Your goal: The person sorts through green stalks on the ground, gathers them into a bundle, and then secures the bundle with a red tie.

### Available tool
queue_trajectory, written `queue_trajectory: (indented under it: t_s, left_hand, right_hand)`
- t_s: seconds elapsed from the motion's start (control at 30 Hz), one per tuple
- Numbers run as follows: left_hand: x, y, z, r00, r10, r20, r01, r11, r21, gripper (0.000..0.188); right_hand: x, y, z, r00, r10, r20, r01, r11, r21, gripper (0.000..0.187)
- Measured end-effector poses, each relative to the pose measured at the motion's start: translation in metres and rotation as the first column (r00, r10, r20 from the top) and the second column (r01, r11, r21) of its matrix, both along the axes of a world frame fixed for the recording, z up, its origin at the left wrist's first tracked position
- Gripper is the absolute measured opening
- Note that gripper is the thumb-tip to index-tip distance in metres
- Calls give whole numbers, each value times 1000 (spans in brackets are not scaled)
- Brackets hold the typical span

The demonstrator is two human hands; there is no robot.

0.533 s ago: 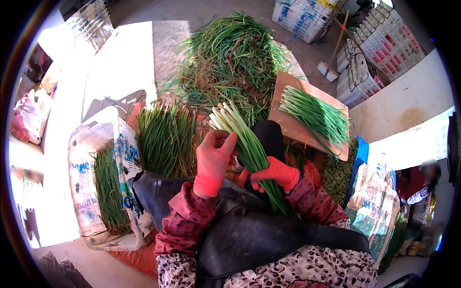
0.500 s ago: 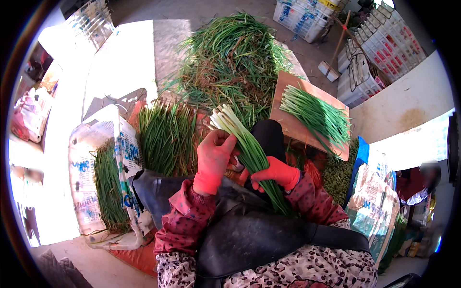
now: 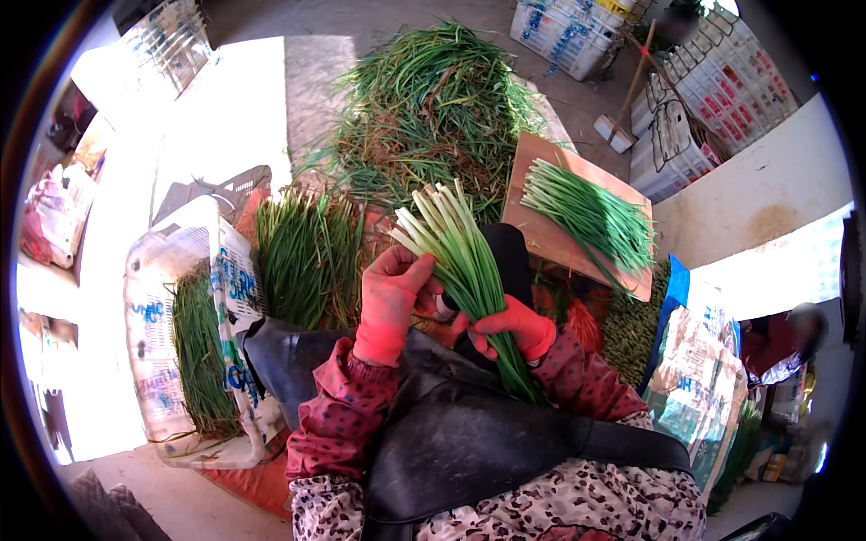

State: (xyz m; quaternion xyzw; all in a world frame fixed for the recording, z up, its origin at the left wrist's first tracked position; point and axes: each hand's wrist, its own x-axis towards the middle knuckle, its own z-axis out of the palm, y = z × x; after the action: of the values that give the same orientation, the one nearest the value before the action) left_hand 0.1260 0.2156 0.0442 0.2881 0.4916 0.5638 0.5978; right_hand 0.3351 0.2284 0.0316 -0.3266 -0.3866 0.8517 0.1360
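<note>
One white crate (image 3: 149, 261) stands at the far left with green stalks (image 3: 200, 356) inside; its frame is close to the apron (image 3: 442, 442) over the person's lap, so a shift of the leg could knock it. Just right of it, a thick row of unsorted greens (image 3: 302, 261) leans upright, and a brush of the sleeve might topple some.

The left hand (image 3: 390, 302) has thumb and forefinger brought together at the edge of the bunch of stalks (image 3: 471, 270), just below the pale ends; whether a strand is caught between them I cannot tell. A hard tug there could snap a stem or drag out sound ones with it. Behind, a tangled heap (image 3: 433, 117) lies near enough that a dropped stalk could get lost in it.

The bunch is over the lap, tilted, pale ends up and fanned. The right hand (image 3: 516, 329) grasps it around its green middle; if that grip slackens, the fan could spread and stalks slip, while over-squeezing could bruise the leaves.

At right, a tilted board (image 3: 541, 225) carries a neater pile (image 3: 595, 216), whose tips overhang the lower edge; a bump might slide it off.
</note>
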Motion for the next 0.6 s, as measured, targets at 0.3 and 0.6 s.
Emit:
queue_trajectory:
  t_s: [0.3,0.6]
  left_hand:
    - [-6,-3,3,999,-47,23,48,999,-10,19]
    - [-2,3,-2,997,-50,66,47,997,54,7]
  right_hand:
    - [0,3,2,1000,17,22,-17,1000,14,40]
    - [4,2,1,1000,11,-8,-10,1000,9,40]
